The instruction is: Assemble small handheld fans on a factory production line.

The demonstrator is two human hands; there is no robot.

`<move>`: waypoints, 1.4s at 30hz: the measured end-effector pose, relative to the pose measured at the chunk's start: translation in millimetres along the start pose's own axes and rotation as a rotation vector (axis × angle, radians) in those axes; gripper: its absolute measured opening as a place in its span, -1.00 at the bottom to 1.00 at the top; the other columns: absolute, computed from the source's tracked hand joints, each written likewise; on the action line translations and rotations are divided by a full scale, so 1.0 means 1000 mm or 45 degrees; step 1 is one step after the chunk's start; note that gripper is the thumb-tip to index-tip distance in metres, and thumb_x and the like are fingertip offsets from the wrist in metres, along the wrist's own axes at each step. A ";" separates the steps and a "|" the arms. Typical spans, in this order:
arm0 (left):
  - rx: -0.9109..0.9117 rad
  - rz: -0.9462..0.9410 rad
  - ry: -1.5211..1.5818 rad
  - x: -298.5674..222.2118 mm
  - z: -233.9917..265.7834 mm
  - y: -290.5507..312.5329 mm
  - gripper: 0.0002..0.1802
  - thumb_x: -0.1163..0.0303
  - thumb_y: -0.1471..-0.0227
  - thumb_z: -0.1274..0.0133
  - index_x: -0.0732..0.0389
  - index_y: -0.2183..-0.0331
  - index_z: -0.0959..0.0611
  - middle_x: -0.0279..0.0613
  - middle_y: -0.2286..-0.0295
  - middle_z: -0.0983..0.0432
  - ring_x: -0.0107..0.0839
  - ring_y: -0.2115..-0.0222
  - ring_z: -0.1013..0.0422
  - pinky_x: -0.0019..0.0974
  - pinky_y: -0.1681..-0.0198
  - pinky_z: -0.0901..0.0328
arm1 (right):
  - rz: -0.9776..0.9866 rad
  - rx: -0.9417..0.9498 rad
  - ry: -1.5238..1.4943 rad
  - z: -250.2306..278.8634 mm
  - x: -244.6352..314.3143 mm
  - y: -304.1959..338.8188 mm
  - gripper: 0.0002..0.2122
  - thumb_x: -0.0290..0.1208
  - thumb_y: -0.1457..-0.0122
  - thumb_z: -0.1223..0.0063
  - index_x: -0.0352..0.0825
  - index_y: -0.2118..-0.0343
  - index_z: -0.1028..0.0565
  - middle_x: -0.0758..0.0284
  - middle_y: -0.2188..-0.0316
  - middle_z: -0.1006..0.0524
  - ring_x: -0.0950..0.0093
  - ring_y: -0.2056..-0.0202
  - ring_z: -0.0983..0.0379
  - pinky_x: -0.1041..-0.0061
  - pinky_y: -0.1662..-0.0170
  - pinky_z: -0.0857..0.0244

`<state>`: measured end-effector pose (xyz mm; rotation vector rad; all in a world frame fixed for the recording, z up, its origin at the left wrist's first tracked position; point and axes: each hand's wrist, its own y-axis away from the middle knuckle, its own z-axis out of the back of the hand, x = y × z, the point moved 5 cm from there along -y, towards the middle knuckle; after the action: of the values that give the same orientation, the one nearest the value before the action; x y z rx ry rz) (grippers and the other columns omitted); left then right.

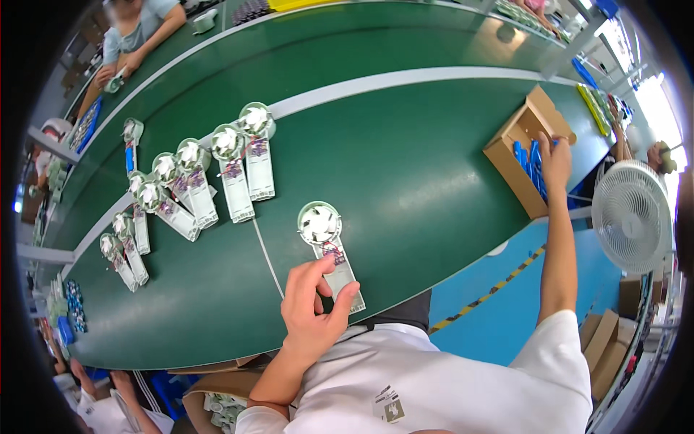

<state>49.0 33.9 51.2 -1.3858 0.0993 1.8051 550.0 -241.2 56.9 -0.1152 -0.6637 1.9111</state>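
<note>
A fan half-shell [319, 223] in pale green and white lies directly before me, its round head holding a white impeller. Thin red wires and a small purple circuit board show at the top of its handle. Over the lower handle, my left hand [312, 311] is open, thumb and fingers curved apart; whether it touches the shell is unclear. My right hand [555, 165] reaches into a cardboard box [517, 177] at the right, its fingers closing around a blue piece. Several slim blue cylinders, apparently batteries [533, 163], lie in that box.
Several similar fan half-shells [236, 188] lie in a row at the left on the green table [405, 173]; one farther back [131, 137] has a blue cylinder in its handle. A white round fan [632, 217] stands at the right. Across the table sits a co-worker [141, 32].
</note>
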 end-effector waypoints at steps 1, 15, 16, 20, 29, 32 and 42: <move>0.006 0.005 0.011 0.001 0.002 0.001 -0.49 0.54 0.13 -0.31 0.28 0.07 -0.55 -0.16 0.30 -0.48 -0.62 0.58 -0.32 -0.60 0.67 -0.11 | -0.030 -0.088 0.160 0.012 -0.001 0.002 -0.56 -0.03 -0.22 -0.02 -0.39 0.12 -0.46 -0.04 0.23 -0.55 0.05 0.17 -0.49 0.22 0.12 -0.33; 0.397 0.076 0.716 -0.016 -0.014 -0.012 -0.54 0.50 0.13 -0.35 0.28 0.10 -0.64 -0.16 0.23 -0.48 -0.65 0.55 -0.34 -0.60 0.64 -0.17 | 0.612 2.280 -1.688 0.087 0.314 0.210 -0.71 -0.36 -0.27 0.16 -0.39 0.54 -0.46 0.31 0.64 -0.48 0.47 0.68 -0.36 0.51 0.57 -0.21; 0.442 0.145 0.806 -0.016 -0.014 -0.008 -0.58 0.54 0.11 -0.32 0.27 0.12 -0.65 -0.16 0.24 -0.49 -0.65 0.55 -0.35 -0.59 0.64 -0.17 | 0.695 2.321 -1.848 0.089 0.315 0.213 -0.76 -0.47 -0.27 0.15 -0.40 0.53 -0.45 0.28 0.57 -0.50 0.39 0.64 -0.38 0.49 0.52 -0.23; 0.416 0.277 0.813 0.000 -0.012 0.011 -0.61 0.56 0.11 -0.32 0.27 0.15 -0.67 -0.16 0.25 -0.49 -0.64 0.56 -0.36 -0.59 0.64 -0.18 | 0.657 2.476 -1.766 0.068 0.318 0.232 -0.76 -0.48 -0.26 0.14 -0.41 0.55 -0.44 0.32 0.63 -0.48 0.34 0.68 -0.36 0.46 0.57 -0.20; 0.276 0.141 0.746 0.007 -0.010 0.021 -0.72 0.62 0.09 -0.27 0.26 0.24 -0.70 -0.20 0.29 -0.51 -0.62 0.57 -0.37 -0.55 0.64 -0.18 | 0.688 2.697 -1.526 0.053 0.320 0.251 -0.79 -0.48 -0.25 0.10 -0.43 0.50 -0.47 0.30 0.63 -0.49 0.34 0.69 -0.35 0.45 0.59 -0.18; 0.183 0.024 0.684 0.009 -0.013 0.023 -0.75 0.63 0.10 -0.26 0.27 0.28 -0.70 -0.21 0.33 -0.51 -0.61 0.60 -0.35 -0.53 0.64 -0.18 | 0.618 2.775 -1.557 0.053 0.322 0.251 -0.81 -0.48 -0.26 0.10 -0.45 0.44 -0.49 0.30 0.62 -0.49 0.38 0.66 -0.37 0.47 0.56 -0.19; -0.025 0.390 0.701 0.018 -0.009 0.031 -0.90 0.57 -0.05 -0.18 0.33 0.32 -0.67 -0.25 0.40 -0.47 -0.71 0.63 -0.22 -0.57 0.61 -0.11 | 0.443 1.510 -1.384 0.057 0.327 0.243 -0.80 -0.64 0.12 -0.30 -0.44 0.37 -0.56 0.30 0.45 -0.54 0.56 0.49 -0.42 0.65 0.46 -0.22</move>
<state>35.2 19.6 20.4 -1.9321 0.6112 1.6087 187.3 -47.6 55.1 1.7205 -0.0437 2.3180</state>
